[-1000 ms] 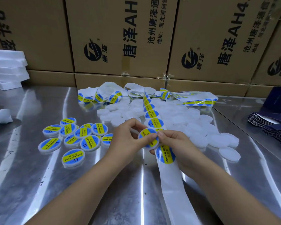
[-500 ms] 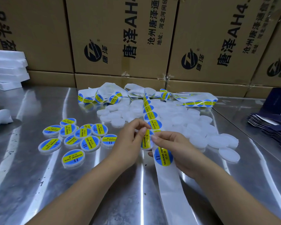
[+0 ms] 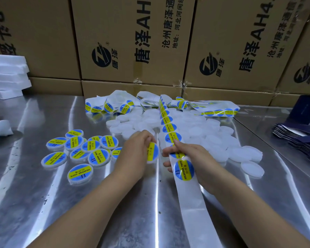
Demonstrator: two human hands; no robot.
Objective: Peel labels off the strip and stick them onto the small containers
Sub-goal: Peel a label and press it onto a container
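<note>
Drawn leftward off the strip (image 3: 188, 197), the left hand (image 3: 134, 149) grips a half-hidden labelled container (image 3: 152, 152); the right hand (image 3: 195, 158) pinches the strip.

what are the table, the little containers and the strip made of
Table: looks like stainless steel, glossy, with streaked reflections. Containers: probably frosted translucent white plastic, milky and matte. Strip: likely coated backing paper, white, faint sheen, bends in curls.

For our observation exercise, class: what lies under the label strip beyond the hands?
The label strip lies across a pile of plain white containers, which show on both sides. Those directly beneath it are covered, so their number cannot be told.
</note>
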